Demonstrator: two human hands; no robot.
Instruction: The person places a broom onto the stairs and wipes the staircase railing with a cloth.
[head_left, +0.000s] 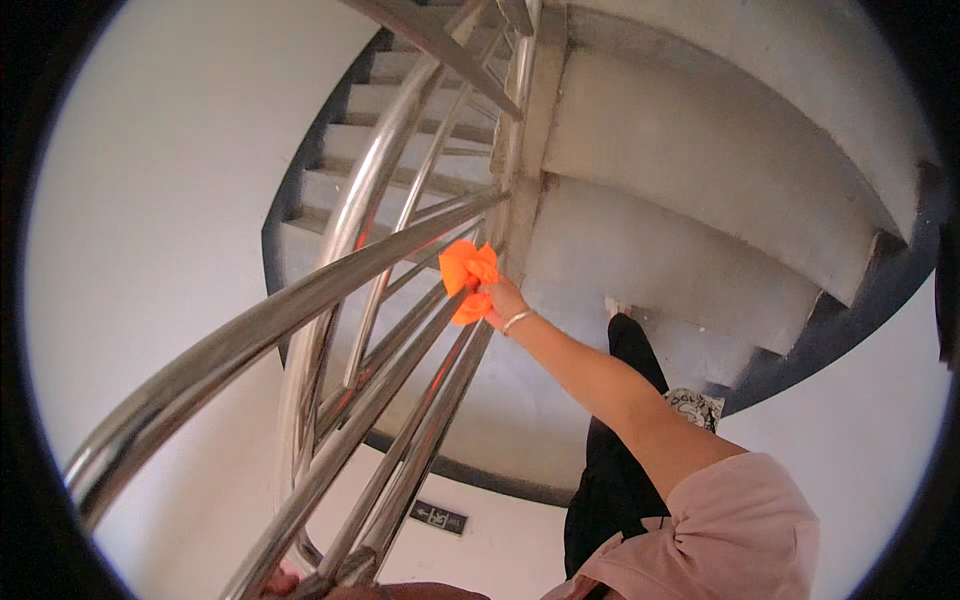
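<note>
My right hand grips a bright orange cloth. The cloth is bunched around a slanting metal bar of the stair railing, near the upright post. A pale bracelet circles that wrist. At the lower left edge, part of my left hand shows among the lower railing bars. Bars and the picture's rim hide most of it, so its grip is unclear. A thick, shiny handrail curves above the thinner bars.
Concrete steps rise at the upper right; another flight lies beyond the railing. Dark skirting edges the white wall. My black-trousered leg stands by the steps. A small sign is on the wall below.
</note>
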